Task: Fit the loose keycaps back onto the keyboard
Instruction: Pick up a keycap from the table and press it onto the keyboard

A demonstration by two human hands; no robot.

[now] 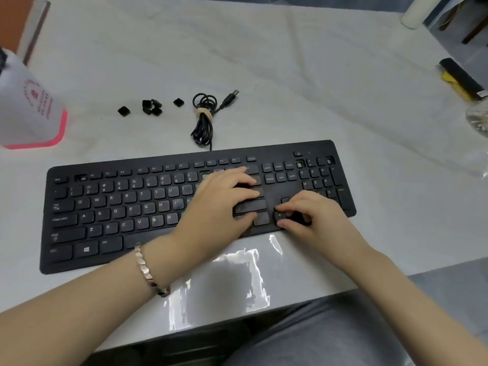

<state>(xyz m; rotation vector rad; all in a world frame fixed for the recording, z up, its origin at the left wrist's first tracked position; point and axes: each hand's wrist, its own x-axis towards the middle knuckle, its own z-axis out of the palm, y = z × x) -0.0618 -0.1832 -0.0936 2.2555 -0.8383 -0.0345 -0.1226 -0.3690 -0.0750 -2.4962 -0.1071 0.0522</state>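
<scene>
A black keyboard [272, 190] lies across the white-covered table. It has open sockets near its top left [80, 177] and above the number pad [299, 164]. My left hand [219, 204] rests flat with spread fingers on the keys around the enter and shift area. My right hand [314, 217] is at the arrow cluster, thumb and forefinger pinched on a black arrow keycap [279, 215] seated in the keyboard. Behind the keyboard lie loose black keycaps: one [123, 111], a small pile [151, 107] and another single [178, 102].
The keyboard's bundled cable [204, 120] lies behind it, next to the keycaps. A white container with a pink base [31, 109] stands at the left. A clear plastic sheet [224, 281] lies by the front table edge. A black and yellow object [460, 80] sits at the right.
</scene>
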